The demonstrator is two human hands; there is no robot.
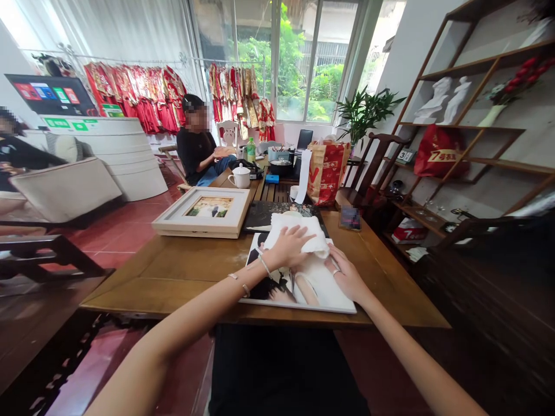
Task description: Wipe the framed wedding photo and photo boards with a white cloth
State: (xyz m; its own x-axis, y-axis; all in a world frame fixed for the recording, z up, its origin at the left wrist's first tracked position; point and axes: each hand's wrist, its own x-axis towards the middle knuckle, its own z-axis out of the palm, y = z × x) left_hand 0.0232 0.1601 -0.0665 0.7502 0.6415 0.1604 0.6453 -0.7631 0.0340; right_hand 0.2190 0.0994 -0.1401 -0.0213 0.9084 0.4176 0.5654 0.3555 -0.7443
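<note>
One brown wooden table (182, 263) spreads across the foreground. On it, at the edge closest to the wearer, lies a glossy photo panel (325, 292), flat, its upper part covered by the cloth. Left of the panel, farther back, a thick pale frame (197, 229) lies face up around a small picture. Behind the panel rests a dark printed sheet (260, 212), and past that stands a red-and-brown paper bag (328, 173). A folded white cloth (286, 224) sits on the panel. The left hand (290, 247) presses on it, palm down, fingers spread. The right hand (347, 276) touches the panel's right edge beside the cloth, fingers bent; whether it grips, I cannot tell. Behind the frame stands a white lidded cup (241, 177).
</note>
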